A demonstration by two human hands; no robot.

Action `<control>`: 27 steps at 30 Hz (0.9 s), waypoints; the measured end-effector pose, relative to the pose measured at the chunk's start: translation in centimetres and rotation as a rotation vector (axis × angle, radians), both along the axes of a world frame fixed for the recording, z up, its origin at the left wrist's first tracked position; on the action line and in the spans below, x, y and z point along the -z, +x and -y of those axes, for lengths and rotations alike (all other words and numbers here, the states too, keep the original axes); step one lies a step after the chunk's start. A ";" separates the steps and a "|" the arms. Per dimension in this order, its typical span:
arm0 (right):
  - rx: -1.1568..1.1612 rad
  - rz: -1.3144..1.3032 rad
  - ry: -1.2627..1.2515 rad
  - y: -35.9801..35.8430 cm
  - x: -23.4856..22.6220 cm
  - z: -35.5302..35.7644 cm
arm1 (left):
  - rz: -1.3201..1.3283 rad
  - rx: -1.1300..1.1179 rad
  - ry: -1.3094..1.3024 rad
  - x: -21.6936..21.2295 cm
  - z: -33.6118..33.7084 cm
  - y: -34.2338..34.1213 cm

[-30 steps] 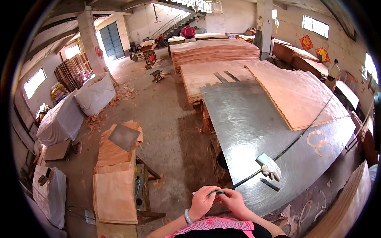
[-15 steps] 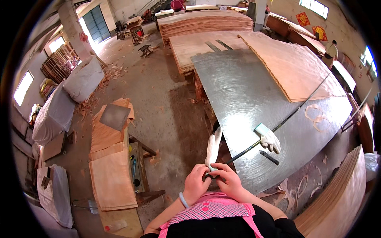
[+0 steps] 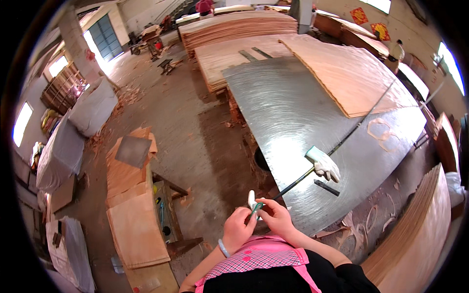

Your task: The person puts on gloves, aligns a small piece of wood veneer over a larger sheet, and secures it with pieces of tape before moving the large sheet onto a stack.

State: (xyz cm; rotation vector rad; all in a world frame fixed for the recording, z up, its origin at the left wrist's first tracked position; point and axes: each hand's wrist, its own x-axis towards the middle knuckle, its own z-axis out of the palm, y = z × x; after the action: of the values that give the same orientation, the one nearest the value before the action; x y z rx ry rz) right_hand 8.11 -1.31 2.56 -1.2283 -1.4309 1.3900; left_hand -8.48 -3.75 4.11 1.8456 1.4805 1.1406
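Close in front of my body, both hands are closed on a white work glove [image 3: 251, 198] with a greenish cuff. My left hand [image 3: 237, 226] pinches the cuff from one side. My right hand [image 3: 277, 218] grips it from the other, and the fingers partly hide the glove. A second white glove [image 3: 326, 166] with a pale blue-green cuff lies on the shiny metal sheet [image 3: 273, 112] to my right. It rests across a long dark rod [image 3: 341, 141], whose near end comes close to my right hand. Beside that glove is a short black bar [image 3: 326, 187].
Wood veneer sheets [image 3: 351, 73] lie on the metal sheet's far part, and a tall veneer stack [image 3: 239, 31] stands behind. Another stack [image 3: 415, 234] rises at lower right. A low bench with veneer pieces [image 3: 137, 224] is at left. A person [image 3: 394, 53] stands far right.
The glove between my hands, which stretched out away from me, now looks shorter and bunched, with more green cuff showing. The view has shifted slightly.
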 end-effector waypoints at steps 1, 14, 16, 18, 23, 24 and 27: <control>0.017 0.026 0.050 -0.1 0.9 -0.2 | 0.008 -0.011 -0.010 -0.1 0.1 -0.1; -0.244 0.620 0.267 -0.5 -2.5 0.8 | 0.112 -0.152 -0.108 1.1 -0.8 -0.2; -0.361 0.727 0.194 -0.4 -1.8 0.6 | 0.094 -0.129 -0.161 1.2 -0.7 -0.3; -0.394 0.751 0.173 -0.3 0.4 0.0 | 0.158 -0.095 -0.129 2.1 -0.8 -0.1; -0.063 0.115 -0.391 0.7 4.4 -4.4 | 0.501 0.193 -0.394 2.9 -0.2 1.6; 0.034 -0.163 -0.504 1.7 5.8 -4.9 | 0.299 0.220 -0.333 1.7 -0.6 2.4; 0.261 -0.790 -0.725 1.0 6.4 -5.6 | 0.044 0.314 -0.078 1.1 -1.5 2.8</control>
State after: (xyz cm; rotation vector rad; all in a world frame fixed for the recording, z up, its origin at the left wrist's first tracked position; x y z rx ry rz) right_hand 9.11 4.29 -3.86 -1.0166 -0.2110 1.9646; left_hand -5.71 -2.20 3.03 1.9036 1.1434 0.9517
